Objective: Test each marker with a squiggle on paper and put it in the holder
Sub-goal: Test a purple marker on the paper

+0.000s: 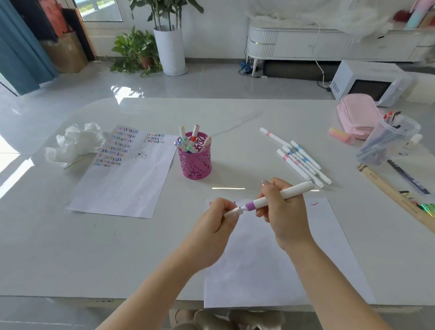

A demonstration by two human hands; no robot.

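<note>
Counts: two paper sheets, one pink holder (194, 164), one marker in hand, six loose markers (304, 163) as far as I can tell, at right centre: one lying apart at the top of the group, the rest bunched side by side and touching. Left sheet (127, 184) sits left of centre, its upper part filled with rows of multicolour squiggles plus a small sketch. Near sheet (282, 261) is at bottom centre under the hands and overhangs the table (60, 245) edge; it has one pink squiggle (314, 204) by its upper right corner. The holder stands upright at frame centre, between the two sheets, and holds roughly six markers, two sticking up taller than the rest. At the right edge a clear tub (387, 138) leans over with pens inside, just beside a pink pouch (356, 115). Crumpled white wrap (76, 142) lies at the left sheet's upper left corner. Hands are both raised over the top edge of the near sheet. Right hand (283, 216) has fingers curled round the barrel of the purple marker (287, 193), barrel angled up to the right, purple band end toward the left hand. Left hand (217, 221) pinches the white cap (232, 211) right at the marker's tip — can't tell if the cap is seated or off.
</note>
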